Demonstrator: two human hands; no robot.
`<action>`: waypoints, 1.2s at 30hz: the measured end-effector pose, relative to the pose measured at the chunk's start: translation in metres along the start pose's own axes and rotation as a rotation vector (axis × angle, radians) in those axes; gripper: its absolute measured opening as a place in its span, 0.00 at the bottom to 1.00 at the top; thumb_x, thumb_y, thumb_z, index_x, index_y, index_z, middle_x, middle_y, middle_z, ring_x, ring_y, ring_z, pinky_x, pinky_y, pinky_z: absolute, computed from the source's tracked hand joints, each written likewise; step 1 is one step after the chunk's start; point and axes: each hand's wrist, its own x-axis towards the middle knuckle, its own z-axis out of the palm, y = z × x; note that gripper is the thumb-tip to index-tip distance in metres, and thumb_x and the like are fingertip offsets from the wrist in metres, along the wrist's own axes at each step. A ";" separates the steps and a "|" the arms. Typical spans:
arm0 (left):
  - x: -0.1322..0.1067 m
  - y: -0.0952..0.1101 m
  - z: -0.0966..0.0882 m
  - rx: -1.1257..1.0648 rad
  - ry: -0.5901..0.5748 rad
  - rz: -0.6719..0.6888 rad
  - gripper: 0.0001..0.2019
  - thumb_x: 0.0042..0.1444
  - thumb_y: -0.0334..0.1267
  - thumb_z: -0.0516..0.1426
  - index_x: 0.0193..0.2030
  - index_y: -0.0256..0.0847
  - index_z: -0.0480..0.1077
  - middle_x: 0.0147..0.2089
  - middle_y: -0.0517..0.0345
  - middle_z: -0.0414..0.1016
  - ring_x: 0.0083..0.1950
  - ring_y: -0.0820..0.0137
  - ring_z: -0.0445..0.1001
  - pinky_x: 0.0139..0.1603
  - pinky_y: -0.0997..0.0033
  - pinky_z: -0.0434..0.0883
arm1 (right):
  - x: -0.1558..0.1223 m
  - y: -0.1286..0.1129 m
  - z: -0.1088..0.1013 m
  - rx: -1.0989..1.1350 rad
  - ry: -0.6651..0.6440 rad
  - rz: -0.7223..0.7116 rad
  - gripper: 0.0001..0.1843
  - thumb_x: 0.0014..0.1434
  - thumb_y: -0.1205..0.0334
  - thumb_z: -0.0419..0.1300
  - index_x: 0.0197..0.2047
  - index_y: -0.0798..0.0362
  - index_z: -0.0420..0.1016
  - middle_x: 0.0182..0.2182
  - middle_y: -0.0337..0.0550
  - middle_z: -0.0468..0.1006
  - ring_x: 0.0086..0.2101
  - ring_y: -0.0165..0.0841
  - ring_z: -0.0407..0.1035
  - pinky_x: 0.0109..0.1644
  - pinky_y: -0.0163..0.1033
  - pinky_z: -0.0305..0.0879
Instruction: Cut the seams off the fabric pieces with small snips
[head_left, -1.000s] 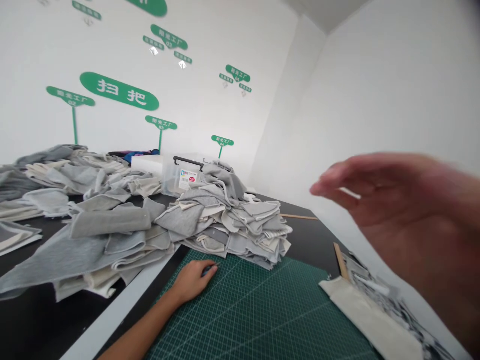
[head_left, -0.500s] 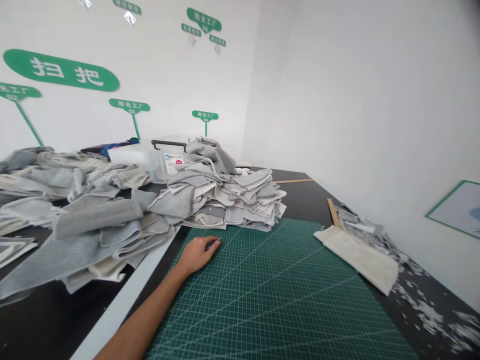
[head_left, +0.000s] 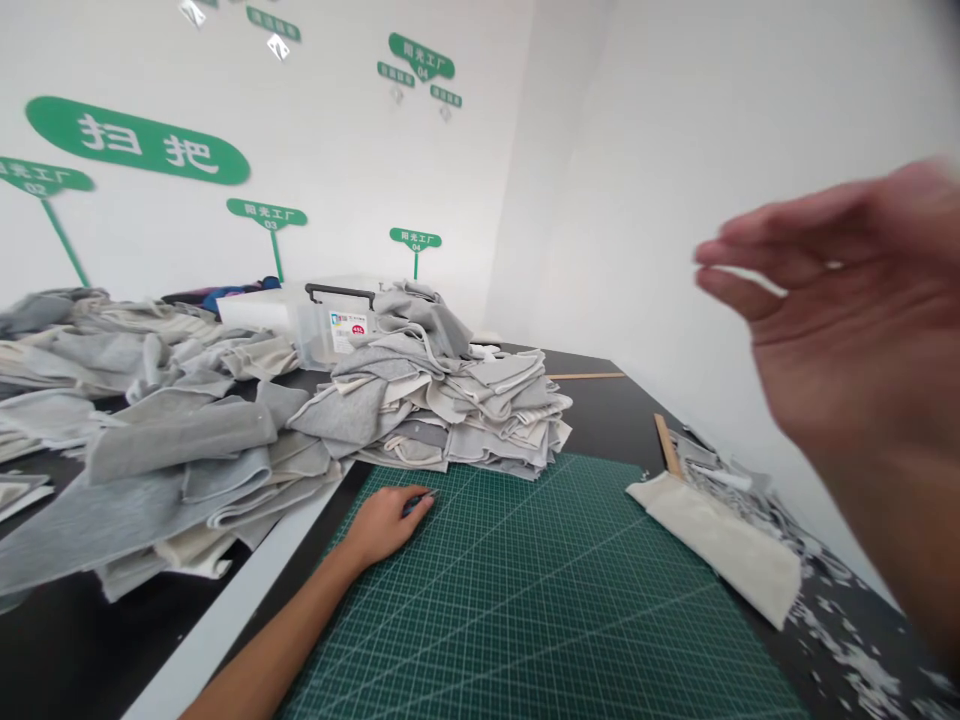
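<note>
Here we go: the left hand (head_left: 382, 525) was down on the mat, fingers curled closed around a slim dark-handled tool with a bright metal tip (head_left: 418, 499), too small to identify exactly, its tip pointing toward 2 o'clock. Under them lay a green gridded cutting mat (head_left: 525, 610), with the hand on its far left side. Up high, the right hand (head_left: 847, 310) hung in the air over the mat's right side, blurred, fingers loosely spread, thumb apart, pinching nothing!

Moving out from the left hand, a folded stack of grey and cream fleece offcuts (head_left: 465, 420) sat at 12 o'clock, just past the mat's far edge. At 10 o'clock sprawled a broad heap of grey fabric pieces (head_left: 172, 455). Behind the stack stood a clear plastic storage box with a black handle (head_left: 330, 325).

At 3 o'clock, a cream fabric strip (head_left: 712, 545) lay across the mat's right corner, with a wooden ruler (head_left: 667, 445) just behind it. Grey-and-white fabric scraps (head_left: 840, 640) littered the black worktable (head_left: 585, 400) at the far right, and green signs with white lettering (head_left: 137, 140) lined the white wall beyond.
</note>
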 end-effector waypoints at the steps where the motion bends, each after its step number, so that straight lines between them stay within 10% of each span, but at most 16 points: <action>1: 0.001 0.000 0.000 -0.005 0.004 0.003 0.16 0.64 0.45 0.54 0.53 0.38 0.69 0.53 0.50 0.72 0.52 0.63 0.73 0.54 0.52 0.70 | 0.001 0.011 0.009 0.088 0.055 0.012 0.11 0.66 0.57 0.54 0.39 0.46 0.78 0.42 0.41 0.79 0.46 0.39 0.76 0.51 0.54 0.75; 4: 0.002 -0.001 0.001 -0.018 0.008 0.016 0.16 0.65 0.46 0.54 0.52 0.38 0.69 0.52 0.50 0.73 0.51 0.63 0.73 0.55 0.52 0.70 | -0.003 0.071 0.040 -0.206 -0.073 0.036 0.12 0.60 0.67 0.59 0.47 0.51 0.76 0.45 0.46 0.79 0.49 0.41 0.74 0.58 0.56 0.69; 10: 0.002 -0.003 0.001 -0.030 -0.005 0.017 0.16 0.65 0.46 0.53 0.53 0.38 0.69 0.52 0.50 0.73 0.52 0.63 0.73 0.56 0.51 0.69 | -0.018 0.199 0.096 -0.423 -0.789 -0.072 0.30 0.50 0.75 0.58 0.58 0.51 0.71 0.57 0.48 0.73 0.56 0.43 0.68 0.61 0.50 0.65; 17: 0.004 -0.002 -0.001 -0.037 -0.026 -0.005 0.17 0.65 0.47 0.53 0.53 0.39 0.69 0.52 0.50 0.73 0.52 0.63 0.73 0.56 0.51 0.69 | -0.022 0.251 0.138 -0.483 -1.058 -0.092 0.29 0.50 0.77 0.58 0.55 0.50 0.74 0.54 0.47 0.76 0.53 0.43 0.70 0.61 0.50 0.60; 25: 0.003 0.000 -0.002 -0.032 -0.042 -0.029 0.17 0.65 0.46 0.54 0.53 0.39 0.69 0.53 0.50 0.72 0.53 0.63 0.72 0.56 0.51 0.69 | -0.019 0.245 0.147 -0.644 -0.809 0.027 0.17 0.66 0.55 0.56 0.53 0.55 0.70 0.49 0.48 0.74 0.47 0.38 0.71 0.52 0.51 0.68; 36: 0.003 0.002 -0.003 -0.027 -0.029 -0.025 0.16 0.64 0.46 0.54 0.53 0.38 0.69 0.53 0.50 0.72 0.53 0.63 0.72 0.55 0.52 0.70 | 0.030 0.209 0.125 -0.647 -0.223 0.130 0.15 0.63 0.60 0.51 0.45 0.55 0.76 0.38 0.50 0.81 0.36 0.42 0.73 0.42 0.41 0.64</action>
